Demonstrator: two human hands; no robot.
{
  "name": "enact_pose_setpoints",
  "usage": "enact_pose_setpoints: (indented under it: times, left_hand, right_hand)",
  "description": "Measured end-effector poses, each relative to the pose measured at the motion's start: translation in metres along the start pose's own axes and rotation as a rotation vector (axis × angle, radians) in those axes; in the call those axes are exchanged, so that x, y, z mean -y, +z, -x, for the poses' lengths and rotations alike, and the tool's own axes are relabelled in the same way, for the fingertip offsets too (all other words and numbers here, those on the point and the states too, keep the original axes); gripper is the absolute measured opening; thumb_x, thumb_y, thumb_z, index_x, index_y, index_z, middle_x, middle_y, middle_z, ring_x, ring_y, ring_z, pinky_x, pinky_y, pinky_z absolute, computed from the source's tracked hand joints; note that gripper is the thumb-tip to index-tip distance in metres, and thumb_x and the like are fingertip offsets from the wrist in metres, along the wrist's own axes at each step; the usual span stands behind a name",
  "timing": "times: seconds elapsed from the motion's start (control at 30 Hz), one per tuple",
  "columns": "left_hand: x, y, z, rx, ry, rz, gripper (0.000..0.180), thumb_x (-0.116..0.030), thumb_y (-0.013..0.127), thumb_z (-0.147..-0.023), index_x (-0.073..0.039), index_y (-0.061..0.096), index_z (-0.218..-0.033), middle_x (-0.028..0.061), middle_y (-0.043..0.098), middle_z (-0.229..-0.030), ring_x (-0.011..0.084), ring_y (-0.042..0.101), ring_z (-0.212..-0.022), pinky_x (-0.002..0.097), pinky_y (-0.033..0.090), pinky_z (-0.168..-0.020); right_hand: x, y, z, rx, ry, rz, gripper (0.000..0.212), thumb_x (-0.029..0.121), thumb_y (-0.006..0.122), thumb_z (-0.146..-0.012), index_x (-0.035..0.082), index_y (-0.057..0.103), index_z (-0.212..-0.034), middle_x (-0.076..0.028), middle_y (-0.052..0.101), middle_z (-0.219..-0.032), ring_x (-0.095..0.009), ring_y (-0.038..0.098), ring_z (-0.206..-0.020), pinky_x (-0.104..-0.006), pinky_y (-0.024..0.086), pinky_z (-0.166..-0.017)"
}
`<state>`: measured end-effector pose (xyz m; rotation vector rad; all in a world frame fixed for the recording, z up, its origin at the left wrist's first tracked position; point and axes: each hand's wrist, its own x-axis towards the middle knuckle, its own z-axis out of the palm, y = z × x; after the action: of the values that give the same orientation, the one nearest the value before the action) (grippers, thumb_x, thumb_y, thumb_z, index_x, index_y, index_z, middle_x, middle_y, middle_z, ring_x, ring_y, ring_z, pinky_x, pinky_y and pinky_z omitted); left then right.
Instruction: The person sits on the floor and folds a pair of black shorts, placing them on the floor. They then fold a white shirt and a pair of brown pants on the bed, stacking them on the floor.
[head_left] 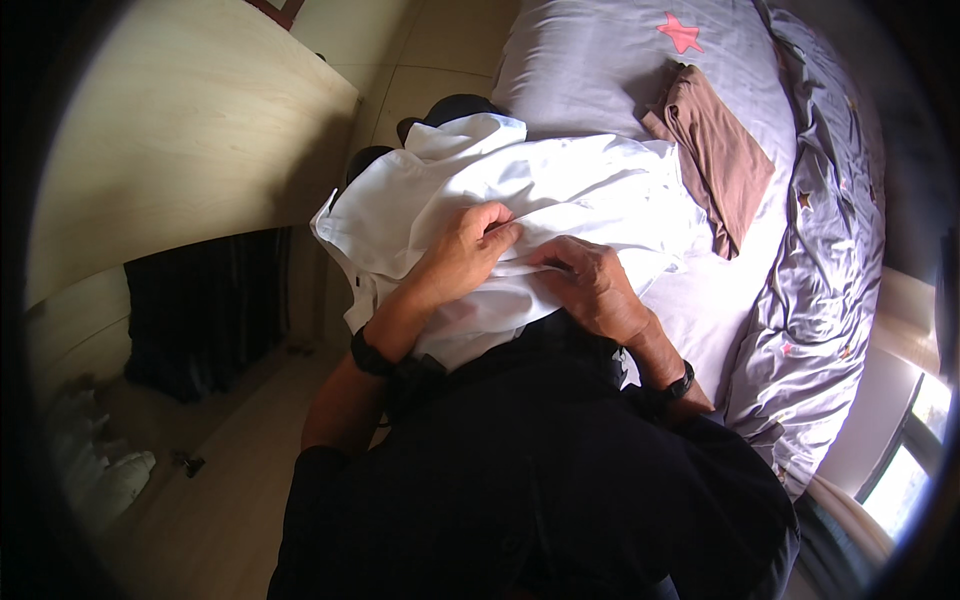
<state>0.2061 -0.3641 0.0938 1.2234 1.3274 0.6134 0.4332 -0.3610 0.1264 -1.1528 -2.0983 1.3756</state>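
A white shirt lies loosely spread over my lap and across the edge of the bed, its cloth wrinkled. Near its middle, my left hand pinches the fabric between thumb and curled fingers. Just to the right, my right hand also has its fingers closed on the shirt, close to my body. The two sets of fingertips are a short gap apart. What exact part of the shirt lies between them is too small to make out. Both wrists wear dark bands.
Beyond the shirt's right end, a folded brown garment rests on the grey bed sheet, which bears a red star. A bunched grey quilt runs along the right. At left stand a pale wooden panel and dark clothes below it.
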Motion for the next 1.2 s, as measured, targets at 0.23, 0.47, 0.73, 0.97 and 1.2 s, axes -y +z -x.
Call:
enact_pose_setpoints:
  times: [0.23, 0.47, 0.73, 0.97, 1.2]
  left_hand:
    - [-0.001, 0.000, 0.001, 0.000, 0.059, 0.093, 0.020, -0.016, 0.062, -0.103, 0.003, 0.068, -0.103, 0.0014, 0.066, -0.086, 0.0067, 0.055, -0.081, 0.0256, 0.048, -0.074]
    - [-0.004, -0.001, 0.004, 0.001, 0.105, 0.088, 0.019, -0.016, 0.064, -0.103, 0.002, 0.069, -0.102, -0.0026, 0.061, -0.080, 0.0046, 0.052, -0.075, 0.0240, 0.045, -0.067]
    - [-0.005, 0.000, 0.005, 0.009, 0.088, 0.092, 0.019, -0.016, 0.064, -0.103, 0.002, 0.070, -0.103, -0.0033, 0.063, -0.081, 0.0035, 0.051, -0.076, 0.0231, 0.045, -0.067]
    - [0.000, 0.002, 0.005, 0.010, 0.097, 0.132, 0.018, -0.015, 0.065, -0.103, 0.002, 0.070, -0.102, -0.0036, 0.063, -0.082, 0.0035, 0.051, -0.076, 0.0223, 0.045, -0.068]
    - [-0.008, -0.001, 0.007, 0.012, 0.110, 0.100, 0.017, -0.016, 0.067, -0.102, 0.001, 0.071, -0.101, -0.0051, 0.060, -0.078, 0.0031, 0.049, -0.071, 0.0221, 0.042, -0.063]
  right_hand:
    - [-0.008, 0.004, -0.001, -0.064, 0.034, -0.225, 0.014, -0.007, 0.071, -0.090, 0.001, 0.073, -0.101, -0.008, 0.073, -0.099, -0.017, 0.069, -0.092, -0.0303, 0.055, -0.081]
    - [-0.005, 0.005, -0.005, -0.096, 0.097, -0.269, 0.011, 0.001, 0.073, -0.093, 0.000, 0.076, -0.104, -0.006, 0.075, -0.097, -0.012, 0.067, -0.088, -0.0266, 0.055, -0.079]
    - [-0.016, 0.015, -0.007, -0.185, 0.310, -0.462, 0.012, 0.004, 0.075, -0.095, -0.002, 0.074, -0.105, -0.002, 0.075, -0.095, -0.006, 0.064, -0.087, -0.0220, 0.054, -0.080]
    - [-0.021, 0.022, -0.009, -0.257, 0.234, -0.655, 0.017, -0.004, 0.075, -0.092, 0.000, 0.072, -0.109, -0.002, 0.074, -0.100, -0.008, 0.067, -0.090, -0.0239, 0.056, -0.084]
    - [-0.026, 0.029, -0.009, -0.316, 0.187, -0.693, 0.018, -0.006, 0.074, -0.092, 0.000, 0.071, -0.108, -0.001, 0.072, -0.101, -0.007, 0.067, -0.093, -0.0236, 0.056, -0.086]
